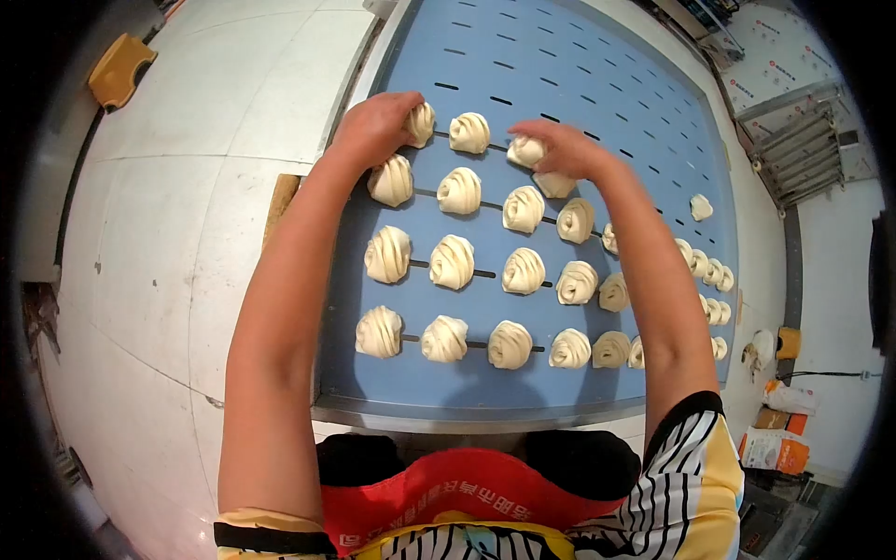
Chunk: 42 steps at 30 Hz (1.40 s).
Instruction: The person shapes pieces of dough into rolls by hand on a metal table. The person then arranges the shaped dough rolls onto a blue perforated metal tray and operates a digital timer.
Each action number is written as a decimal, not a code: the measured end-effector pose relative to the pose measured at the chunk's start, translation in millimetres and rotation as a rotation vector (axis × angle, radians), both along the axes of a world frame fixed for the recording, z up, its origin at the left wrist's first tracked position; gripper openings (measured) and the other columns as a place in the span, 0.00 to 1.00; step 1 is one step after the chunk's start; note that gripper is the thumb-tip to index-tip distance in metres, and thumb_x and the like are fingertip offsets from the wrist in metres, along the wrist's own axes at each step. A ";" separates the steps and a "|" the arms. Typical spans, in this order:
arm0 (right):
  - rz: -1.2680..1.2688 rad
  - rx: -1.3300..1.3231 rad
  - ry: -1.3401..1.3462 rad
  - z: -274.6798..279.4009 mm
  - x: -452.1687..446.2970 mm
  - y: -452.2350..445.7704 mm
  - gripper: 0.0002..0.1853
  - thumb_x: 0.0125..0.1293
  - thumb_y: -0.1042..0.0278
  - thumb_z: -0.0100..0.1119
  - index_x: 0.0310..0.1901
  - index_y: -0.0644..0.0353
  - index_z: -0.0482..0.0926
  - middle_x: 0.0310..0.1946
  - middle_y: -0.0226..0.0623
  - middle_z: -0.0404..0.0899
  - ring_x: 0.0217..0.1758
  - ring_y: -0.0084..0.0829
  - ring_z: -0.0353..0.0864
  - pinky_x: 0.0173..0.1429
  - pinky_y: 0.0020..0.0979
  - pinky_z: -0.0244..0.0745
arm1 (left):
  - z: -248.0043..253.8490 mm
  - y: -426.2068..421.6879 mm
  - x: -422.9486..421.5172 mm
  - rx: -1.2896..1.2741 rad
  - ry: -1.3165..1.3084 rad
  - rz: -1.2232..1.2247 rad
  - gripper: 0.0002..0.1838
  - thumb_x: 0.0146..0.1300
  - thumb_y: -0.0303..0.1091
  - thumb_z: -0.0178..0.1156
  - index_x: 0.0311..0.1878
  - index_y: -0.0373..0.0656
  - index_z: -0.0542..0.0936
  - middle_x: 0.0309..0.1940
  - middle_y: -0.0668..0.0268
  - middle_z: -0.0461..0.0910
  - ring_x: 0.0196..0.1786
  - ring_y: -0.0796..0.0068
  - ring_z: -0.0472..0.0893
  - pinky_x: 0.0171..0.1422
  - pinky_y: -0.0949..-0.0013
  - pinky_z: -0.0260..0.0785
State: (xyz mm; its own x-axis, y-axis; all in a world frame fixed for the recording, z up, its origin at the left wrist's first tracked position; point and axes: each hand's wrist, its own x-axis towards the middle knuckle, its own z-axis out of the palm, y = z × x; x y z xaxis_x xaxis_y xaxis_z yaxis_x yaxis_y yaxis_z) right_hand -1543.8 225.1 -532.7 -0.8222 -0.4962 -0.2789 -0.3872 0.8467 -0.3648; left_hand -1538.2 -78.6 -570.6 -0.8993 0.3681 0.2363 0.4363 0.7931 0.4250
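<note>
At the back left of the blue slotted tray [439, 383], my left hand [376, 129] is closed round a twisted dough bun [422, 125] at the end of the farthest row. My right hand [560, 149] has its fingers curled over another bun [527, 151] in that row, and a further bun [554, 185] lies just under the palm. A bun [469, 133] sits between the two hands, touched by neither. Nearer me, pale twisted buns [452, 261] stand in rows. My right forearm hides some of them.
Several more buns [714, 273] are at the tray's right side, with a lone one [701, 207] farther back. A yellow stool [121, 72] stands on the floor at left. Metal racks [798, 149] and bags [775, 451] are at right.
</note>
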 end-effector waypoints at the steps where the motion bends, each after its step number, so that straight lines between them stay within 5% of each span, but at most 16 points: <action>1: -0.021 0.028 0.039 0.7 0.8 -0.5 0.38 0.45 0.73 0.72 0.62 0.47 0.70 0.59 0.39 0.73 0.62 0.42 0.71 0.66 0.38 0.68 | 1.9 1.0 0.6 -0.015 -0.020 0.006 0.26 0.50 0.29 0.68 0.54 0.48 0.74 0.49 0.61 0.80 0.54 0.58 0.77 0.56 0.59 0.70; 5: -0.246 0.058 0.177 -10.0 9.5 -1.1 0.51 0.42 0.63 0.77 0.69 0.51 0.59 0.64 0.44 0.68 0.66 0.46 0.67 0.68 0.40 0.65 | 7.0 3.2 2.5 -0.026 -0.049 0.018 0.26 0.50 0.29 0.68 0.54 0.48 0.74 0.48 0.61 0.80 0.54 0.57 0.77 0.56 0.58 0.70; 11: -0.451 -0.056 0.059 -7.1 21.4 47.1 0.44 0.41 0.60 0.78 0.62 0.55 0.66 0.54 0.50 0.76 0.58 0.48 0.75 0.62 0.39 0.70 | 0.8 1.6 0.1 0.010 -0.028 0.000 0.26 0.50 0.29 0.67 0.55 0.49 0.73 0.48 0.61 0.80 0.53 0.57 0.77 0.56 0.59 0.70; 14: -0.401 0.094 0.138 -0.3 8.4 77.0 0.39 0.41 0.60 0.77 0.57 0.57 0.69 0.50 0.45 0.79 0.53 0.48 0.78 0.59 0.38 0.73 | 12.9 5.5 4.4 -0.036 -0.085 0.021 0.27 0.50 0.28 0.67 0.56 0.49 0.73 0.48 0.61 0.80 0.53 0.56 0.77 0.56 0.59 0.70; 19: -0.257 0.185 0.229 11.1 25.1 41.6 0.41 0.51 0.56 0.71 0.66 0.53 0.65 0.67 0.41 0.64 0.69 0.47 0.61 0.72 0.41 0.57 | 9.7 4.3 3.1 -0.033 -0.055 0.025 0.27 0.51 0.29 0.68 0.56 0.48 0.73 0.47 0.60 0.80 0.52 0.56 0.77 0.55 0.59 0.70; 22: -0.148 -0.133 0.267 -12.1 24.3 12.1 0.40 0.50 0.57 0.72 0.66 0.52 0.66 0.61 0.43 0.72 0.64 0.46 0.69 0.66 0.41 0.65 | 7.5 5.2 4.9 -0.014 -0.071 0.008 0.27 0.51 0.29 0.68 0.57 0.48 0.73 0.47 0.60 0.79 0.53 0.56 0.77 0.56 0.59 0.70; 25: -0.155 -0.041 0.139 -12.7 20.9 3.0 0.34 0.52 0.65 0.71 0.62 0.55 0.70 0.55 0.45 0.76 0.58 0.47 0.74 0.61 0.40 0.69 | 10.1 3.6 1.7 -0.023 -0.083 0.010 0.28 0.51 0.29 0.68 0.58 0.49 0.73 0.49 0.59 0.79 0.53 0.57 0.77 0.57 0.59 0.70; 29: -0.217 -0.236 0.164 -17.6 15.9 15.9 0.27 0.53 0.73 0.68 0.57 0.57 0.74 0.50 0.46 0.79 0.53 0.47 0.78 0.56 0.39 0.72 | 1.0 0.0 3.6 -0.014 -0.028 0.004 0.29 0.51 0.29 0.68 0.58 0.48 0.73 0.52 0.60 0.78 0.55 0.57 0.76 0.59 0.60 0.70; 35: -0.127 -0.138 0.142 -14.5 16.2 19.5 0.37 0.49 0.66 0.73 0.63 0.53 0.69 0.56 0.45 0.76 0.58 0.48 0.74 0.62 0.39 0.69 | 9.2 3.2 4.9 -0.024 -0.064 0.020 0.28 0.51 0.30 0.68 0.58 0.48 0.73 0.52 0.61 0.78 0.56 0.58 0.76 0.59 0.60 0.69; 38: -0.161 -0.157 0.463 -0.8 17.8 47.5 0.42 0.46 0.62 0.75 0.65 0.52 0.67 0.61 0.45 0.71 0.62 0.48 0.71 0.65 0.41 0.67 | 11.3 3.8 4.2 -0.018 -0.080 0.013 0.28 0.51 0.29 0.68 0.58 0.49 0.73 0.52 0.61 0.78 0.56 0.57 0.76 0.59 0.60 0.69; 42: -0.306 -0.005 0.090 -3.3 23.9 88.5 0.40 0.48 0.63 0.74 0.65 0.51 0.68 0.63 0.43 0.70 0.61 0.47 0.71 0.66 0.40 0.67 | 8.7 3.7 3.5 -0.012 -0.057 -0.006 0.28 0.51 0.29 0.67 0.57 0.49 0.73 0.51 0.61 0.79 0.55 0.56 0.76 0.57 0.59 0.70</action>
State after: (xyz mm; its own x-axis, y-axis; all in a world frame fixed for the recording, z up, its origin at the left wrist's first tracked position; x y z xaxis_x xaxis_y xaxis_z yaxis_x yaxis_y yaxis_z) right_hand -1519.9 313.7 -536.0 -0.9549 -0.2227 -0.1963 -0.1455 0.9274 -0.3447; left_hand -1534.7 -74.9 -561.8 -0.9091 0.3758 0.1800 0.4161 0.7959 0.4397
